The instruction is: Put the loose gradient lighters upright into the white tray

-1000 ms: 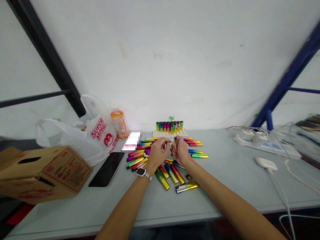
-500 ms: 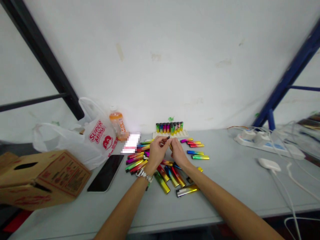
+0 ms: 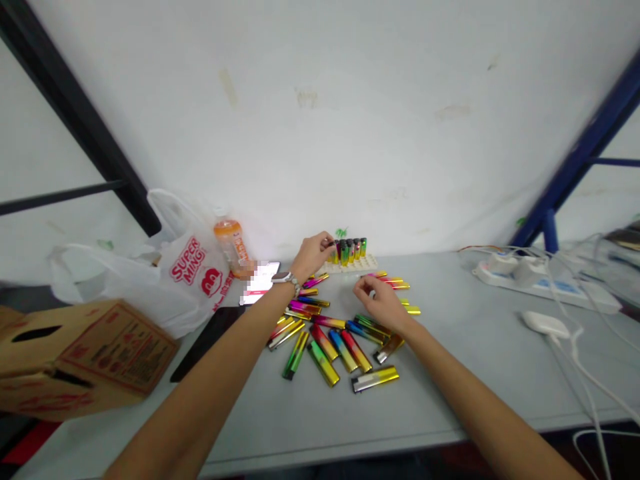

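My left hand [image 3: 314,255] reaches to the back and pinches a lighter [image 3: 333,256] at the left part of a pale pegged rack [image 3: 353,266]. The fingers partly hide that lighter. Beside it, several metallic lighters [image 3: 351,251] with dark tops stand upright in the rack. Nearer to me, my right hand [image 3: 383,303] hovers over the table with loosely curled fingers, a gap showing between thumb and forefinger and nothing visible in it. Below and between the hands lie many loose lighters, among them a green and gold one [image 3: 323,363] and a silver and gold one [image 3: 375,379].
On the left are a cardboard box [image 3: 110,353], a white plastic bag [image 3: 165,287], an orange drink bottle [image 3: 231,247] and a dark phone [image 3: 205,343], partly behind my left forearm. A bright screen [image 3: 257,287] lies near my wrist. Rightward, a power strip [image 3: 545,283] trails white cables.
My hands, which were together over the pile, have come apart. The left has gone up to the rack with a lighter; the right has shifted slightly right and its fingers have loosened.
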{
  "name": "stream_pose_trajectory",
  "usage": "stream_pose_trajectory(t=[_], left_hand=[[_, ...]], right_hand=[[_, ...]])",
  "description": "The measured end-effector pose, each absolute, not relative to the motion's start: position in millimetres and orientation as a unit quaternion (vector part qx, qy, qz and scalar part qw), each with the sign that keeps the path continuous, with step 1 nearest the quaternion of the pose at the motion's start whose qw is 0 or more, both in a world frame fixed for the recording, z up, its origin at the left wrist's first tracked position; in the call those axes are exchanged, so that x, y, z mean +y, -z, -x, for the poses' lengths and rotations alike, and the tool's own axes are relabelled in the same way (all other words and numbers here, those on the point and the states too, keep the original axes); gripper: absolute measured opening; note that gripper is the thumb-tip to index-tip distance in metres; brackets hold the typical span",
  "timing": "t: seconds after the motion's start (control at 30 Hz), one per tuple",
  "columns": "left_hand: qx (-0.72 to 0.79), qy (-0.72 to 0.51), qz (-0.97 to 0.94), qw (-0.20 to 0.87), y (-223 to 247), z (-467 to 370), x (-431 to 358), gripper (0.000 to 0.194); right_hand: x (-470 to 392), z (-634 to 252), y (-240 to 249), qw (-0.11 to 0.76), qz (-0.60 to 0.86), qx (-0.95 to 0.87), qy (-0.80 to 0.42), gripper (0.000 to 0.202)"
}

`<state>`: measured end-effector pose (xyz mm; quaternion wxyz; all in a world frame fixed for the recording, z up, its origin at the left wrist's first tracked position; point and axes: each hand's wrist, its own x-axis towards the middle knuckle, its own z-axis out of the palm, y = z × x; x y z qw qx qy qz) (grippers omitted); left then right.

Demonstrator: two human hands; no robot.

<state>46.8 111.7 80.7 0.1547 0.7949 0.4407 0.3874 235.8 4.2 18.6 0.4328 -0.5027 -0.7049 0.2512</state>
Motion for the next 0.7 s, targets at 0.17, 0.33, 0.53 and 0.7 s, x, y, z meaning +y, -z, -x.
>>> stream_pose_trajectory(t=[0.17, 0.33, 0.53, 0.7], left_hand=[[0.443, -0.322, -0.826, 0.132, -75.5, -62.0, 136.9, 0.012], [0.444, -0.287, -0.842, 0.114, -73.0, -64.3, 154.0, 0.013], [0.438, -0.258, -0.848, 0.148, -76.3, -54.3, 161.9, 0.011], [0.44, -0.259, -0.843, 0.172, -69.6, -51.1, 164.2, 0.013]], right_hand=[[0.3, -238.6, -16.3, 0.403, 0.507, -0.722, -0.243, 0.016], [0.7, -240.3, -18.8, 0.372, 0.527, -0.734, -0.21, 0.021], [-3.1, -244.1, -24.4, 0.337, 0.533, -0.752, -0.194, 0.018], [-12.0, -249.4, -30.9, 0.26, 0.534, -0.786, -0.17, 0.018]])
